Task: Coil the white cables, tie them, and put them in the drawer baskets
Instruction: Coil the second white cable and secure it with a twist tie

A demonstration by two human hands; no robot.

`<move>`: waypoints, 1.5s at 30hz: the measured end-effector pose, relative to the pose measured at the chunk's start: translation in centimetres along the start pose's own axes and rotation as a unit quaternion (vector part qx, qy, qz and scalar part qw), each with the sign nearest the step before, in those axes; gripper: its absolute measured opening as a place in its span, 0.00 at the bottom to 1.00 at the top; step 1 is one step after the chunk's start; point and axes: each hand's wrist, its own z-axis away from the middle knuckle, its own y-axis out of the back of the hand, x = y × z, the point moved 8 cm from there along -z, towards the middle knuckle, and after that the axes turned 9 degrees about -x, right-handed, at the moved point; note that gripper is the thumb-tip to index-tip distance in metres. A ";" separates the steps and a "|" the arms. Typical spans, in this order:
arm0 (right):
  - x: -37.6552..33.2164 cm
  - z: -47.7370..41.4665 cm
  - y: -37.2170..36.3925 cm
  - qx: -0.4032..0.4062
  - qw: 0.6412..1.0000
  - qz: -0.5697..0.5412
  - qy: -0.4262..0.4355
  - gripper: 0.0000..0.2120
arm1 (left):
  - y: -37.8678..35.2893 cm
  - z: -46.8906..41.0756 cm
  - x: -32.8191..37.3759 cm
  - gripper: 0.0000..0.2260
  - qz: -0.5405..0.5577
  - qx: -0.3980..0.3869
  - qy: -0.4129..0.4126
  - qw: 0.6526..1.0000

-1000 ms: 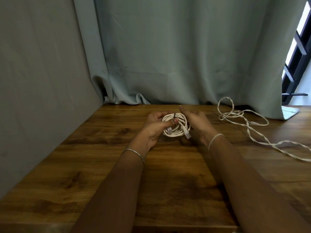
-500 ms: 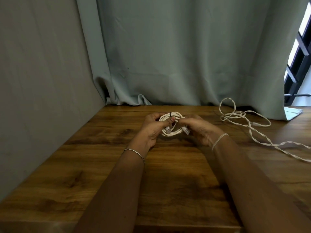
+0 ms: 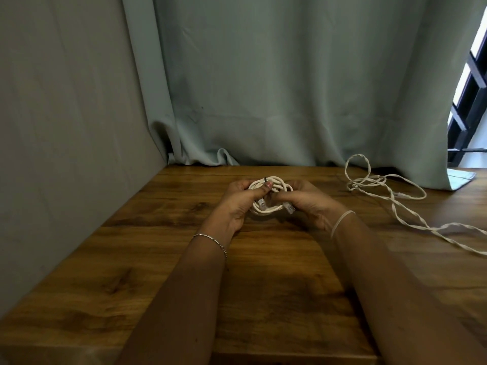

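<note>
A small coil of white cable [image 3: 271,209] with clear plug ends sits between both hands above the wooden table [image 3: 184,259]. A thin black tie [image 3: 264,179] wraps the coil's far side. My left hand [image 3: 238,204] grips the coil's left side, thumb laid across the top. My right hand [image 3: 311,204] holds the right side with curled fingers. A second, loose twisted white cable [image 3: 390,196] lies sprawled on the table to the right, trailing off the right edge of view.
A grey-green curtain [image 3: 290,101] hangs along the table's back edge, and a grey wall [image 3: 66,127] closes the left side. A window frame [image 3: 469,101] shows at the far right. No drawer or basket is in view.
My right hand has curled in around the coil's right side from a flatter reach at its far edge. The coil has shifted slightly away and both hands now grip it closer together.
</note>
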 end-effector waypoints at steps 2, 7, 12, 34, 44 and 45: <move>0.0 -0.1 0.1 0.016 1.000 0.016 0.019 0.17 | 0.1 -0.1 -0.2 0.07 0.002 0.006 0.006 1.000; -2.2 0.6 0.8 0.139 0.971 0.153 0.122 0.26 | 0.8 -0.4 -0.8 0.14 0.000 0.035 0.031 0.999; -4.2 1.4 0.4 0.159 0.931 0.260 0.202 0.17 | 1.1 -0.5 -1.0 0.14 0.013 0.038 0.039 0.998; -4.3 0.8 0.8 0.194 0.885 0.356 0.228 0.04 | 1.4 -1.1 -1.6 0.10 0.014 0.062 0.033 0.997; -3.7 1.0 2.6 0.232 0.912 0.273 0.201 0.08 | -0.3 -1.1 -0.2 0.08 -0.113 0.006 -0.040 0.993; -3.7 1.1 2.6 0.233 0.912 0.270 0.200 0.10 | -0.3 -1.1 -0.2 0.07 -0.133 0.007 -0.043 0.990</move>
